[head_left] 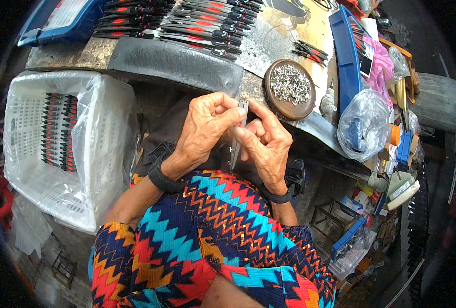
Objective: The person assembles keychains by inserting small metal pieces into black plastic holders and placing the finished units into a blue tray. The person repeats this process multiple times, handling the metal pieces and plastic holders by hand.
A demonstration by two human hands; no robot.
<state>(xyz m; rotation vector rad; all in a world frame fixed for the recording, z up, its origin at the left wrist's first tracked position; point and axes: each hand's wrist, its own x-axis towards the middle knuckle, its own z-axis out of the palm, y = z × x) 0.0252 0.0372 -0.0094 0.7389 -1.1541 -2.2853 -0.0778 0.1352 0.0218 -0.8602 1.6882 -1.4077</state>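
A thin grey metal strip (238, 134) stands nearly upright between the two hands, pinched from both sides above the person's lap, in front of the edge of the metal-topped workbench (176, 61). The left hand (205, 128) closes its thumb and bent fingers on the strip's upper part from the left; the right hand (266, 141) presses thumb and forefinger against it from the right, so both hands are shut tight on the same piece, and its lower end pokes out below the fingers. Just beyond the grip and a little to the right lies a round brown dish (289, 109) heaped with small silvery pins (289, 83). Further beyond the grip, rows of black-and-red handled tools (197, 23) lie across the bench. Well to the left of the grip sits a white plastic crate (38, 190) lined with clear film, holding more black-and-red pieces. To the right of the grip rests a crumpled clear plastic bag (364, 123) beside a blue tray (347, 56).
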